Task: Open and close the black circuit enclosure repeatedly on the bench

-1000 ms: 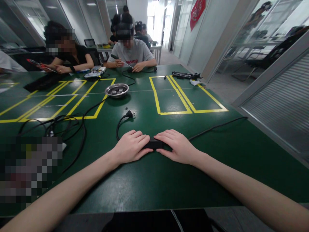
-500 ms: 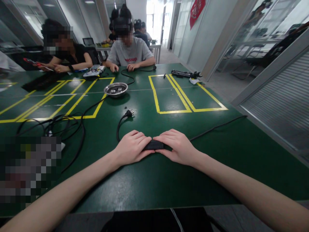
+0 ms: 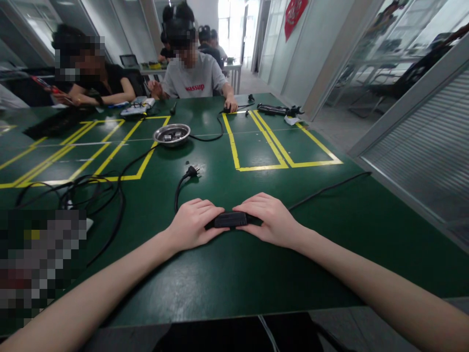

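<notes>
A black power adapter (image 3: 230, 219) lies on the green table between my hands. My left hand (image 3: 196, 222) pinches its left end, fingertips on top and thumb along the near side. Around its right end my right hand (image 3: 269, 219) closes the same way. From under my left hand a black cord rises to a two-pin plug (image 3: 192, 171) on the table. Another black cord (image 3: 330, 190) runs from behind my right hand toward the table's right edge.
A metal bowl (image 3: 172, 135) with small metal parts stands ahead. Tangled black cables (image 3: 88, 188) lie at left. Yellow tape (image 3: 262, 168) marks rectangles on the table. A folded black tripod (image 3: 277, 110) lies far right. Across the table sits a person in a grey shirt (image 3: 196, 78).
My left hand has slid slightly left, showing more of the adapter. The person opposite has moved a hand and black cord rightward. The view has shifted a little.
</notes>
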Available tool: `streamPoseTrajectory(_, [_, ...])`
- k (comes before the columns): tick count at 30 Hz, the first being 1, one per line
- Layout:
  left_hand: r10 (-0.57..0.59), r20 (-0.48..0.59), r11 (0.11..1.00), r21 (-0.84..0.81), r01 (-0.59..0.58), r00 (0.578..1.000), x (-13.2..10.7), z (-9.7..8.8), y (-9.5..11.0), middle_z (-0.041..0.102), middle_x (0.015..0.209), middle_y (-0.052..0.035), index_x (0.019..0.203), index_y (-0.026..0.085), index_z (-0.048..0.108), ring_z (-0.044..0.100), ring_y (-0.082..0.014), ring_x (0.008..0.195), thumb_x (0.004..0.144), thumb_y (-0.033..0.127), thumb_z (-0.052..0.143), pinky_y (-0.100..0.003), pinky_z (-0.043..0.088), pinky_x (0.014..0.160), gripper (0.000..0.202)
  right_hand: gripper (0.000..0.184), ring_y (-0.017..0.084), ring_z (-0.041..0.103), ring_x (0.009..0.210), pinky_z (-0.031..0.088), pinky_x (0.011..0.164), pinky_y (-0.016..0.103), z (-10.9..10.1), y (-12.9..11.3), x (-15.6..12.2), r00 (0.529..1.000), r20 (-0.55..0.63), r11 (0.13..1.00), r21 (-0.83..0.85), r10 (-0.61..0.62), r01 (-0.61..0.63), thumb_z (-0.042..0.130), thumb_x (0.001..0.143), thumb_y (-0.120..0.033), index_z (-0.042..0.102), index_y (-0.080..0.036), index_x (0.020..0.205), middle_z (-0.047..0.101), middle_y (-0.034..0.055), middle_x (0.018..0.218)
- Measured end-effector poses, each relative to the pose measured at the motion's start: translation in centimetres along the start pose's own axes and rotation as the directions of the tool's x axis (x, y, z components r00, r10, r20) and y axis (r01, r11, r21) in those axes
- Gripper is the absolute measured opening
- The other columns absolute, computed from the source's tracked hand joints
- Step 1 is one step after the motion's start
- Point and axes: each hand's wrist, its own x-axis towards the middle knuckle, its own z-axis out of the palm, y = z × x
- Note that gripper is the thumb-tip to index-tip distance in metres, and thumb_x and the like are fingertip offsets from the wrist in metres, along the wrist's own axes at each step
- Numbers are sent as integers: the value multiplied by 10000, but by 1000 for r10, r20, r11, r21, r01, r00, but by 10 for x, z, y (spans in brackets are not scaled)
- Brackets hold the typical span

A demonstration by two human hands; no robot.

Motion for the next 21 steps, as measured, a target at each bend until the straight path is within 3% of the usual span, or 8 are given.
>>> streamPoseTrajectory(9, [-44, -6, 999, -23, 44, 999, 2, -3, 2, 759, 889, -81, 1032, 168, 741, 712, -206, 793, 969, 530, 638, -329, 548, 735, 382, 262, 225, 736, 828, 542, 821, 364, -3, -2, -1, 998, 40, 998, 17, 55, -55, 729, 939, -385, 749, -194, 1117, 792, 79, 931])
streamPoseTrajectory(14, [-44, 18, 998, -33, 45, 999, 1, -4, 1, 743, 826, -66, 973, 165, 734, 687, -189, 733, 996, 501, 609, -311, 519, 697, 359, 364, 225, 747, 911, 557, 822, 339, -2, 1, 0, 993, 49, 987, 112, 106, -111, 792, 887, -351, 716, -212, 1214, 802, 64, 1034])
streamPoseTrajectory(17, [-90, 16, 991, -96, 91, 996, 1, -6, 3, 751, 868, -78, 1042, 163, 733, 695, -212, 780, 954, 551, 652, -326, 530, 732, 406, 242, 215, 747, 895, 553, 789, 324, -2, 2, -1, 1000, 24, 997, 81, -3, 1, 679, 972, -318, 724, -193, 1174, 801, 82, 1043])
streamPoseTrajectory(19, [-165, 54, 963, -205, 173, 985, 2, -9, 6, 757, 929, -91, 1143, 144, 715, 696, -233, 819, 886, 638, 689, -338, 538, 745, 557, 259, 209, 748, 884, 541, 753, 320, -4, 3, -2, 995, -7, 995, -6, -103, 103, 587, 1019, -296, 712, -174, 1210, 797, 105, 1094])
streamPoseTrajectory(21, [-272, 167, 875, -367, 316, 948, 4, -15, 11, 759, 956, -74, 1203, 147, 695, 689, -217, 796, 931, 662, 594, -315, 531, 707, 591, 307, 198, 746, 880, 529, 726, 317, -6, 3, -4, 983, -7, 978, -105, -181, 179, 502, 1050, -278, 695, -168, 1263, 784, 116, 1171])
